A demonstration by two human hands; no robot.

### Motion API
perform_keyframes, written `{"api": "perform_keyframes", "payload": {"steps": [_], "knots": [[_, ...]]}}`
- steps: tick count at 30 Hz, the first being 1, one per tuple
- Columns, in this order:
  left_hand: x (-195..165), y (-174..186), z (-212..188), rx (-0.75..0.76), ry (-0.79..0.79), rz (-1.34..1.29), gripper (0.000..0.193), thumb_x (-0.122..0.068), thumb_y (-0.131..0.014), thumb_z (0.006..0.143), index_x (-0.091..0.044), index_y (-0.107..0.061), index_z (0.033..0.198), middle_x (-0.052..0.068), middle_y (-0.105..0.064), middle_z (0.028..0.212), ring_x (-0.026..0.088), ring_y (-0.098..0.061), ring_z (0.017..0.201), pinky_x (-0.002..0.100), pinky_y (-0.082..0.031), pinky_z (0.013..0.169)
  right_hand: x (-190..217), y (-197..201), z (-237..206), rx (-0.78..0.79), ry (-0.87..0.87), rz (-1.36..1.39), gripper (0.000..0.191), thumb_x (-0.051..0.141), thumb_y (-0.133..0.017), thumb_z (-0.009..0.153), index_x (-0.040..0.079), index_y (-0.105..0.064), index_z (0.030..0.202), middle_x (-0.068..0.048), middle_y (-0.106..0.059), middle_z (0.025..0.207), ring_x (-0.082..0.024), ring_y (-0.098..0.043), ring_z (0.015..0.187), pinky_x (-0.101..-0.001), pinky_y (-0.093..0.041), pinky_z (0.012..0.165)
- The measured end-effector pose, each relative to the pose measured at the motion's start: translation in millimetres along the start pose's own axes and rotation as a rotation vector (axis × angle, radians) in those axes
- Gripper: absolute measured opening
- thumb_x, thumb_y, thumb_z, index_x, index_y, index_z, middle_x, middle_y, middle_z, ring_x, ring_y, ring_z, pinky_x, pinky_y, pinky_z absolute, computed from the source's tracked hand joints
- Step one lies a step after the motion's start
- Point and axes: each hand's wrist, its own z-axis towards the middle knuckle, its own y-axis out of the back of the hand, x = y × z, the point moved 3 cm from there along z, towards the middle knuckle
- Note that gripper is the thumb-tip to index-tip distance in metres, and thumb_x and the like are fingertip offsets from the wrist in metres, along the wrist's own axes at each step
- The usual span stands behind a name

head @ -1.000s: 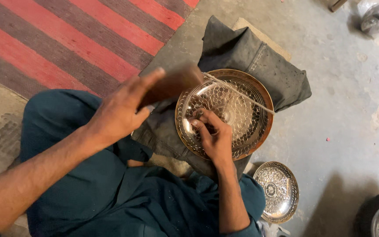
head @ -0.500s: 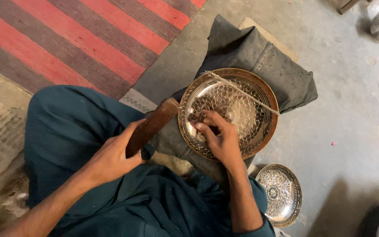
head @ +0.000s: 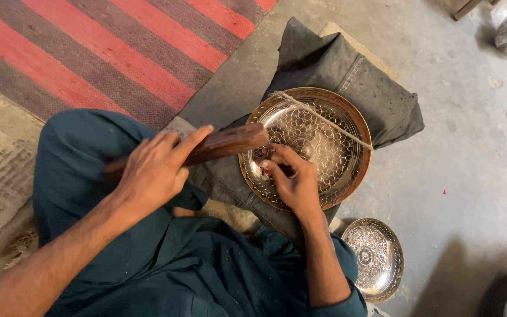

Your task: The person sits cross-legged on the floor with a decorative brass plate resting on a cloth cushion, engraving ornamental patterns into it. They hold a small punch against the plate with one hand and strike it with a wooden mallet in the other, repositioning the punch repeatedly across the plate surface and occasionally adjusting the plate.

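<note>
Single head camera looks steeply down, fairly near, probably tilted slightly.

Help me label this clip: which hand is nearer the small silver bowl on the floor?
Right. The right hand rests on the large engraved plate, above the small silver bowl; the left hand, gripping the wooden block, is farther off.

grey concrete floor (head: 470,147) carries a striped red rug (head: 89,53), a dark cushion (head: 347,64), and a small engraved plate (head: 377,258).
</note>
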Motion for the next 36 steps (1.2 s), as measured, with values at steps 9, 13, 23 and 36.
{"api": "perform_keyframes", "payload": {"steps": [9, 13, 23, 36], "knots": [[-0.2, 2.1, 15.2, -0.042, -0.101, -0.230, 0.088, -0.002, -0.070, 0.076, -0.021, -0.037, 0.156, 0.012, -0.063, 0.103, 0.031, -0.062, 0.098, 0.044, -0.050, 0.086, -5.5, -0.9, 0.3, 0.005, -0.059, -0.044, 0.030, 0.009, -0.079, 0.089, 0.006, -0.073, 0.118, -0.008, -0.082, 0.096, -0.013, -0.077, 0.085, -0.0287, -0.058, 0.073], [-4.1, 1.8, 13.5, -0.134, -0.198, 0.032, 0.080, -0.001, -0.068, 0.085, -0.024, -0.038, 0.156, 0.009, -0.064, 0.106, 0.028, -0.063, 0.099, 0.044, -0.048, 0.085, -2.4, -0.4, -0.3, -0.007, 0.024, -0.048, 0.025, 0.009, -0.079, 0.091, 0.006, -0.073, 0.115, -0.009, -0.082, 0.098, -0.014, -0.079, 0.091, -0.0292, -0.059, 0.079], [-2.6, 2.5, 15.5, -0.134, -0.187, 0.076, 0.076, -0.002, -0.068, 0.087, -0.023, -0.041, 0.154, 0.007, -0.062, 0.103, 0.027, -0.062, 0.096, 0.045, -0.047, 0.081, -2.4, 0.2, -0.1, 0.013, 0.005, -0.041, 0.032, 0.005, -0.076, 0.091, 0.005, -0.071, 0.122, -0.008, -0.081, 0.099, -0.015, -0.078, 0.090, -0.0299, -0.059, 0.079], [3.0, -5.9, 19.3, -0.133, -0.188, 0.219, 0.071, -0.002, -0.068, 0.094, -0.029, -0.042, 0.155, 0.005, -0.063, 0.102, 0.025, -0.061, 0.094, 0.044, -0.045, 0.081, -1.8, 2.1, 0.0, 0.054, -0.019, -0.041, 0.029, 0.006, -0.074, 0.091, 0.007, -0.072, 0.120, -0.008, -0.082, 0.101, -0.016, -0.079, 0.091, -0.0313, -0.060, 0.079]]}}
